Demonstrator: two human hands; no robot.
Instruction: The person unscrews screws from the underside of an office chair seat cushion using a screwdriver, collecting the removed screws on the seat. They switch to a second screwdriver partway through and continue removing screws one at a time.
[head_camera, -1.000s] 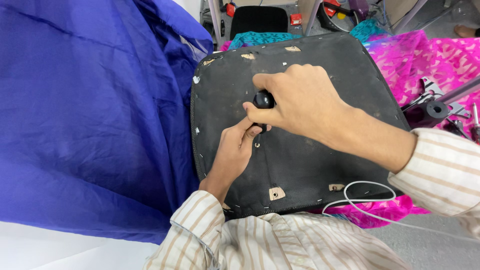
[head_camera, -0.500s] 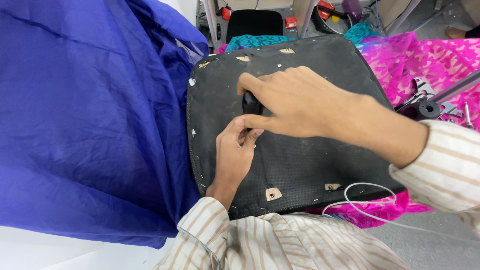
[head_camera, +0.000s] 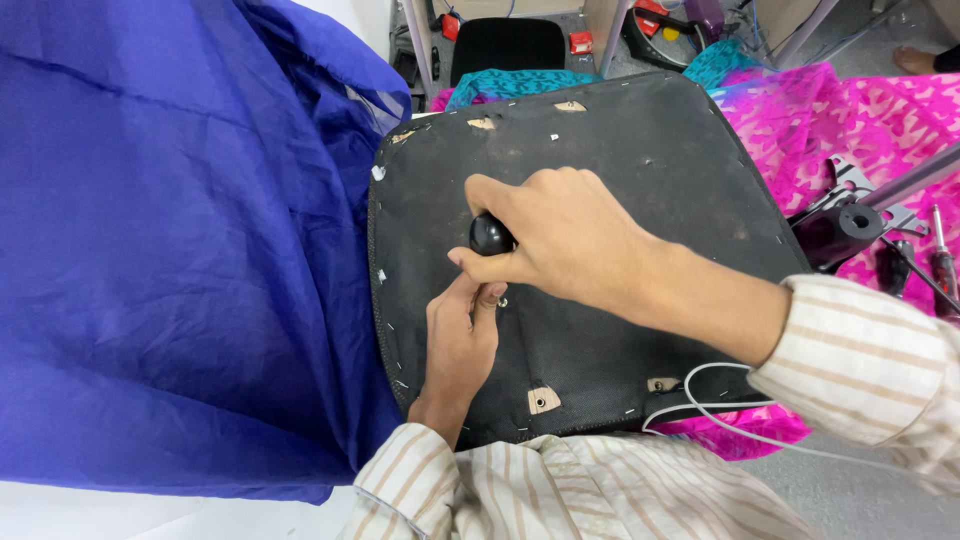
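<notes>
The right hand (head_camera: 565, 240) is curled around a black tool handle (head_camera: 490, 235), its rounded end showing past the thumb and forefinger, and the tool stands on the black seat underside (head_camera: 640, 150) near its middle. Just below, the left hand (head_camera: 458, 345) lies flat on the same surface with its fingers pressed together, the fingertips (head_camera: 488, 295) drawn in at a small metal fastener (head_camera: 503, 302) right under the handle; whether they pinch it cannot be made out. The seat underside rests face up in front of the person, dusty, edged with staples and with small tan patches (head_camera: 541, 400) near its corners. Both forearms wear striped sleeves (head_camera: 860, 360). A white cable (head_camera: 720, 415) loops over the seat's near right corner. To the left a large blue cloth (head_camera: 170, 250) lies bunched against the seat's edge. To the right lies pink patterned cloth (head_camera: 850, 130), with a black metal chair mechanism (head_camera: 840, 230) and a screwdriver (head_camera: 943, 265) on it.
</notes>
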